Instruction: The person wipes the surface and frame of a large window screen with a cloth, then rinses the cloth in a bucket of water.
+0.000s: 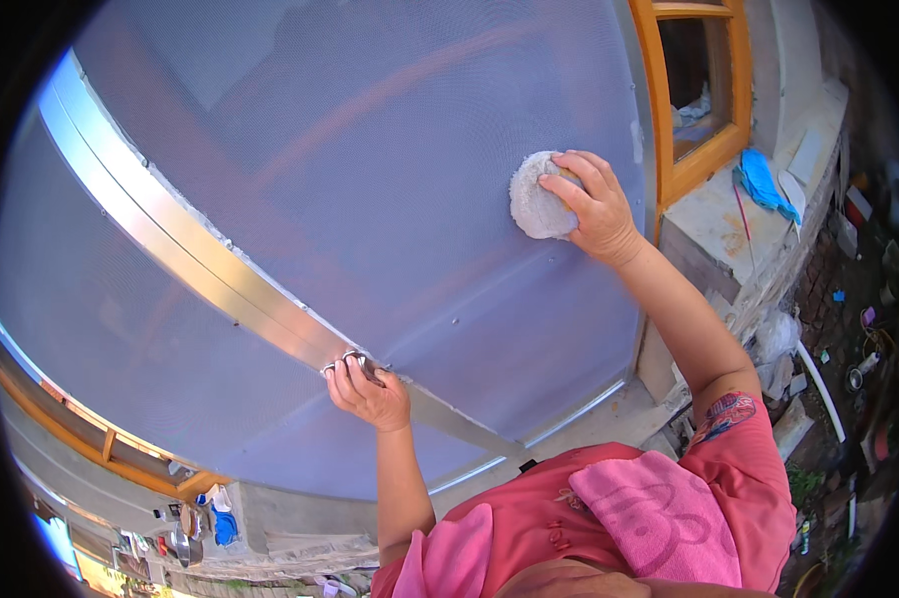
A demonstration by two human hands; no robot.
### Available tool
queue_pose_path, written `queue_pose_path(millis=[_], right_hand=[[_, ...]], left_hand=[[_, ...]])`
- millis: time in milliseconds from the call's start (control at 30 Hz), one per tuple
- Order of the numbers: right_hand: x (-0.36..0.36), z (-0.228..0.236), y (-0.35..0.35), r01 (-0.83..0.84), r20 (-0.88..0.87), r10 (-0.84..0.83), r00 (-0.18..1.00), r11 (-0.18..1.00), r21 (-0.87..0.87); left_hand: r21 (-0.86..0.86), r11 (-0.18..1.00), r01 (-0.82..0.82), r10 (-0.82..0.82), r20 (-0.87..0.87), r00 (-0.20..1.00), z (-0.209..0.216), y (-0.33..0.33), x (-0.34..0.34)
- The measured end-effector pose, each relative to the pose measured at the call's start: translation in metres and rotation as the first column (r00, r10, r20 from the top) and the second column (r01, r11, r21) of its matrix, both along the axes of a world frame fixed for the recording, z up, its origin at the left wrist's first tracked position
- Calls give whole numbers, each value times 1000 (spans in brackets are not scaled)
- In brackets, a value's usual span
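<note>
A large screen panel with bluish-grey mesh point(419, 130) fills most of the view. Against the right part of the mesh, my right hand point(601, 207) presses a round, fluffy greyish-white cleaning pad point(541, 199), fingers curled over its edge. My left hand point(368, 394) is closed around a dark metal door handle point(358, 361). That handle sits on the shiny metal frame strip point(210, 259) running diagonally between two mesh sections. Part of the handle is hidden behind my fingers.
A wooden window frame point(668, 159) stands right of the mesh. Beside it, a blue cloth point(763, 184) lies on a concrete ledge point(713, 234). Rubble and litter cover the ground at far right, with a white pipe point(821, 391). At lower left are a second wooden frame point(106, 453) and several small items.
</note>
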State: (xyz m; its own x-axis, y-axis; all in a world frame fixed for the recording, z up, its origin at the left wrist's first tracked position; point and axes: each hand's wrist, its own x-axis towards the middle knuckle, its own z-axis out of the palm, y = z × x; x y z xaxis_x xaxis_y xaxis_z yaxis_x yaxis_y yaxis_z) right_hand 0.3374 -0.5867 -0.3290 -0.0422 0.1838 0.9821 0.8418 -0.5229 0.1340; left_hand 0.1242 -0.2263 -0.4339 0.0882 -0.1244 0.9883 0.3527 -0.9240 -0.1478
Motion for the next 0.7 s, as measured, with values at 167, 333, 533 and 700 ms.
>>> queue_pose_path(millis=[167, 333, 533, 700], right_hand=[[26, 57, -26, 154, -15, -154, 988, 967, 202], [58, 136, -38, 176, 100, -219, 971, 927, 330], [57, 245, -31, 118, 229, -233, 945, 896, 428], [70, 332, -26, 89, 196, -206, 959, 874, 479]], left_hand=[[1, 1000, 0, 0, -7, 1000, -2, 2, 2], [-12, 1000, 6, -7, -22, 1000, -6, 8, 2], [-32, 999, 7, -8, -24, 1000, -5, 4, 0], [-36, 999, -6, 5, -24, 1000, -4, 3, -3]])
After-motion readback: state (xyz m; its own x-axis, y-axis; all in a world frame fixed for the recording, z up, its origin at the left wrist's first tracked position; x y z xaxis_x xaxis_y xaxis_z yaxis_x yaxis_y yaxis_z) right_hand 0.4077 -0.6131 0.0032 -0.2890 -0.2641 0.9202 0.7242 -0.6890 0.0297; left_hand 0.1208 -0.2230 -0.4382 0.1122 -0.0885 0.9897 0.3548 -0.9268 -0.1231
